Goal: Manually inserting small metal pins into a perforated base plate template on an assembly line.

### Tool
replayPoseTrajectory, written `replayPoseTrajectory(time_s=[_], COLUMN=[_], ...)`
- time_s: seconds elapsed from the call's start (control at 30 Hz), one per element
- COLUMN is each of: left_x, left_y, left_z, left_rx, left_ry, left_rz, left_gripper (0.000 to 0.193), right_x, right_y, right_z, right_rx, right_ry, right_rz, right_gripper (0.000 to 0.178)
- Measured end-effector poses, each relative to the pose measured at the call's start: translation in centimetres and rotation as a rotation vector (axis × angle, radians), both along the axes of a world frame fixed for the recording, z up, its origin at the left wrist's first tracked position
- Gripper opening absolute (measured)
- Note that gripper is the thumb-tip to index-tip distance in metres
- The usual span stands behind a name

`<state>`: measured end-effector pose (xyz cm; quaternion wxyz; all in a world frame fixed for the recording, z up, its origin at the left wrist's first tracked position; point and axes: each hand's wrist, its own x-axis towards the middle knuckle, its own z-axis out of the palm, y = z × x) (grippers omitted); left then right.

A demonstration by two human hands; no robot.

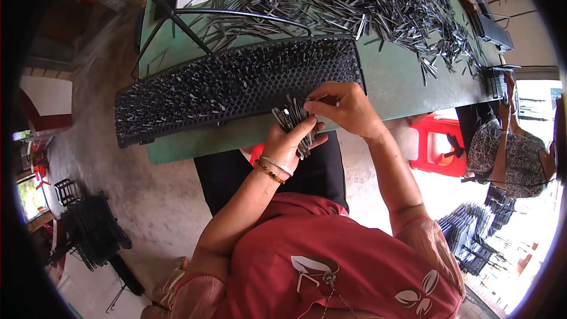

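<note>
My left hand (287, 142) is wrapped round a bundle of thin, dark metal strips (289, 119), whose ends stick out above and below the fingers. Close over the bundle's upper end, my right hand (345, 107) has its thumb and forefinger pinched together; whatever they grip is too small to make out. Just beyond both hands lies a long black rack (269, 90) full of round holes. Similar strips stand upright in its left part and along its far side, while many holes toward the middle and right are bare.
A large heap of loose strips (378, 6) covers the far part of the green table (396, 91). Black metal bars (188, 28) rise over the rack's left side. At right are a red stool (434, 145) and another person (511, 156). Stacked black racks (94, 230) stand at left.
</note>
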<state>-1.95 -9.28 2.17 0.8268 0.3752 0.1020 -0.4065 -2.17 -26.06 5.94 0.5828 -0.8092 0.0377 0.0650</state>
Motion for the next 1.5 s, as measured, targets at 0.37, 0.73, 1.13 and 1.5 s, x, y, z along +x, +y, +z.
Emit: replayPoseTrajectory(time_s=[0.37,0.73,1.13,1.5], left_x=[-0.3,0.0,0.1,0.2], left_y=[-0.2,0.0,0.4,0.6], left_z=[-1.2,-1.3,-1.3,-1.3], left_rx=[0.037,0.058,0.078,0.113], left_ry=[0.119,0.162,0.114,0.069], left_rz=[0.024,-0.048,-0.088,-0.081], left_gripper=[0.014,0.014,0.023,0.019], right_x=[3.4,4.8,6.1,6.0], right_y=[-3.0,-4.3,-6.0,-6.0], right_z=[-0.8,-2.4,-2.3,-2.0], right_rx=[-0.100,-0.137,-0.300,-0.457], right_ry=[-0.349,-0.411,-0.570,-0.626], right_rz=[-0.376,-0.213,-0.044,0.052], right_gripper=[0.017,0.016,0.018,0.018])
